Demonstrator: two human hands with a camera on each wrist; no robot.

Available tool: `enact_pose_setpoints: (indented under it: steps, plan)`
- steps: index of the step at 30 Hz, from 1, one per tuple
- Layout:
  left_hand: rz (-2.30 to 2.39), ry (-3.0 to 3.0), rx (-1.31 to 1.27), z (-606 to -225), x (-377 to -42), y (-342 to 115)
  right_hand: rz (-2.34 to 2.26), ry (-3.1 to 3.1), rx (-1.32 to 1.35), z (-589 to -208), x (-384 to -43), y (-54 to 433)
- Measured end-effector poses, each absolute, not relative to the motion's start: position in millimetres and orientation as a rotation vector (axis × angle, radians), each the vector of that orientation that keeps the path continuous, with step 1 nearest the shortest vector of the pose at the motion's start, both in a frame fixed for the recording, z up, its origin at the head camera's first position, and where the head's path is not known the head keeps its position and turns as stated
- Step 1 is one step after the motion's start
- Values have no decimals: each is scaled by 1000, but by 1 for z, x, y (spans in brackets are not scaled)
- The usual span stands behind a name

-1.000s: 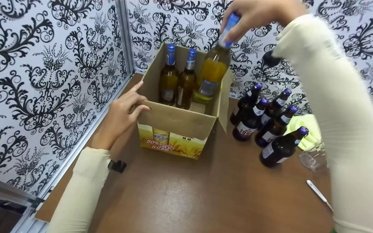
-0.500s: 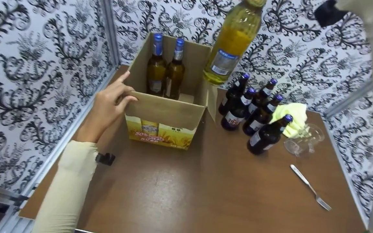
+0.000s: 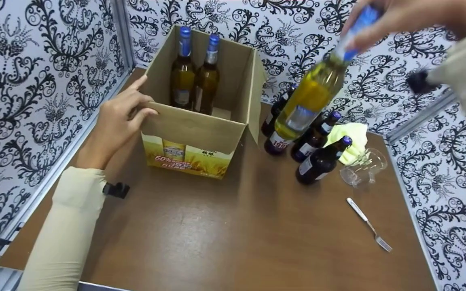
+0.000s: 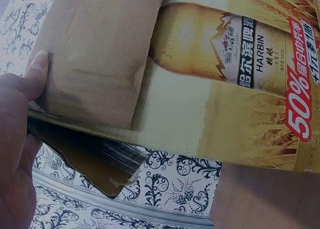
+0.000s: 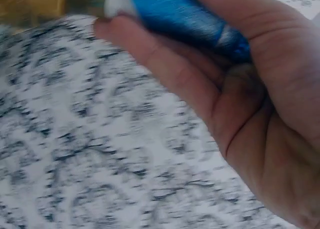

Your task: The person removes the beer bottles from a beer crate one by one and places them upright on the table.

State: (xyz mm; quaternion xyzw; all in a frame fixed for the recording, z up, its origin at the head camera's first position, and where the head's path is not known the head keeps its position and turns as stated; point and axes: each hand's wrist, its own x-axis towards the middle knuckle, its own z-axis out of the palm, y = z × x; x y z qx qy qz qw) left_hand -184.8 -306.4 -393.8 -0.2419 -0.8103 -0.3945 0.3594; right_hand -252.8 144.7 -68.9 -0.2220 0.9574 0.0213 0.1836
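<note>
In the head view my right hand (image 3: 415, 20) grips a beer bottle (image 3: 310, 95) by its blue-foiled neck. It hangs tilted, base toward the lower left, overlapping some dark bottles in this view. The right wrist view shows the blue foil (image 5: 185, 19) between fingers and thumb. My left hand (image 3: 119, 117) holds the near left corner of an open cardboard box (image 3: 192, 125), thumb over the front edge; the left wrist view shows the thumb on the bare cardboard (image 4: 95, 54). Two blue-capped beer bottles, one at the left (image 3: 182, 81) and another beside it (image 3: 207, 85), stand inside.
Several dark purple-capped bottles (image 3: 318, 163) stand right of the box. Behind them lie a pale yellow cloth (image 3: 350, 137) and a clear glass (image 3: 362, 169). A fork (image 3: 368, 224) lies nearer on the brown table (image 3: 217, 226). Patterned walls enclose the back and sides.
My right hand has lifted the beer bottle out of the box and carried it right, now lower over the dark bottles. The left hand keeps its hold on the box; the head view has shifted.
</note>
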Motion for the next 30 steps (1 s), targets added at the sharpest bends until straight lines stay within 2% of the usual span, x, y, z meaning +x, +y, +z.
enact_pose_setpoints:
  steps: [1,3,9,18,23,30]
  plan:
    - [-1011,-2091,-623,-395,-185,-307,139,2822,-692,-76,-243,148]
    - [-1004,-2092,-616,-396,-184,-308,113,2790,-661,-95,-240,153]
    - [-989,-2097,-607,-399,-184,-308,65,2666,-741,-152,-246,174]
    - [-1007,-2081,-607,-394,-187,-304,-54,2599,-832,-215,-253,200]
    - [-1014,-2082,-604,-394,-185,-304,-57,2583,-850,-237,-258,207]
    - [-1035,-2070,-588,-393,-185,-304,-37,2575,-817,-248,-266,207]
